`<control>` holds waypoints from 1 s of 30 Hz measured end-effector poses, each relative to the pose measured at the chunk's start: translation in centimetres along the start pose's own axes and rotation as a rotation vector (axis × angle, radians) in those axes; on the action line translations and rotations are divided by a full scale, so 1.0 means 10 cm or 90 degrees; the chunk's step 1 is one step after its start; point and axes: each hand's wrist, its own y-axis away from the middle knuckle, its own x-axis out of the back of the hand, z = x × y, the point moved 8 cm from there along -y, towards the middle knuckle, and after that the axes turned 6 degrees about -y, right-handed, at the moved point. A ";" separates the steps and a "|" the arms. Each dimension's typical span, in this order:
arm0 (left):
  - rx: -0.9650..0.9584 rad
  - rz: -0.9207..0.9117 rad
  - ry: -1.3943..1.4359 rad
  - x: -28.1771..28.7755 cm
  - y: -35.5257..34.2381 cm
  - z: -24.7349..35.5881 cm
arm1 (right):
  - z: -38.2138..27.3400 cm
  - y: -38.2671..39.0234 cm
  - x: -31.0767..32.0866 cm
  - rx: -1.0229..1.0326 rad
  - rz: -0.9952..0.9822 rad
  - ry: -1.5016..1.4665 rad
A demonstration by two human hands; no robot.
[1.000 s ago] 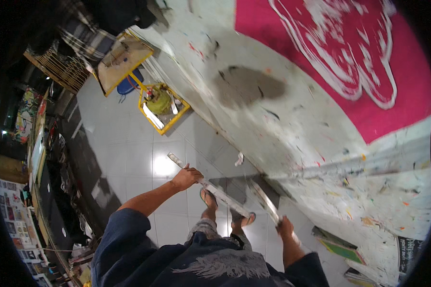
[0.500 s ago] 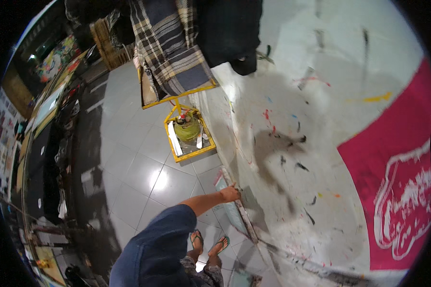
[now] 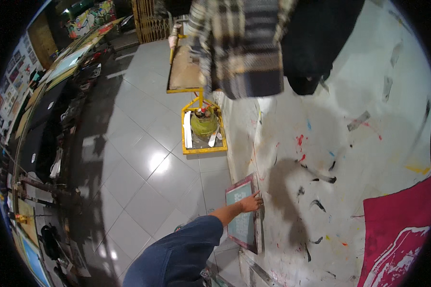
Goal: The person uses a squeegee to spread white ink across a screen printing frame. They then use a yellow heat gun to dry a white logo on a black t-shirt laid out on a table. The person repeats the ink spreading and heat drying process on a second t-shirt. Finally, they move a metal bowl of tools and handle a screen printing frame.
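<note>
My left hand (image 3: 250,204) reaches out from a dark blue sleeve (image 3: 187,244). It grips the right edge of a screen-printing frame (image 3: 239,226), with one finger stretched out along that edge and the others bent over it. The frame has a dark red border and grey-green mesh with pale lettering. It stands beside the near left edge of a long white table (image 3: 282,248) smeared with paint, and my forearm covers part of it. A magenta cloth (image 3: 388,215) with a white print lies on the table at the right. My right hand is out of view.
Ahead, a yellow metal stand (image 3: 206,151) bears a green gas cylinder (image 3: 204,125) on its lower shelf. Plaid cloth (image 3: 249,57) and black cloth (image 3: 316,43) hang above the table's far end. Cluttered shelving (image 3: 38,124) runs along the left, past the grey tiled floor (image 3: 134,162).
My left hand has shifted right and slightly nearer with the frame, whose mesh now faces me more fully. My view has turned, moving the stand and cloths right. My sandalled feet are now mostly hidden.
</note>
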 end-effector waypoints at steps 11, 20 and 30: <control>0.823 -0.311 0.381 0.57 5.28 -0.48 | -2.01 -0.36 -0.38 0.207 -0.051 0.082; 1.637 -0.103 0.273 2.58 10.47 0.73 | -4.04 -0.04 -1.30 0.360 -0.131 0.212; 1.529 -0.251 0.471 1.87 10.88 1.48 | -5.80 -0.36 -1.86 0.472 -0.227 0.360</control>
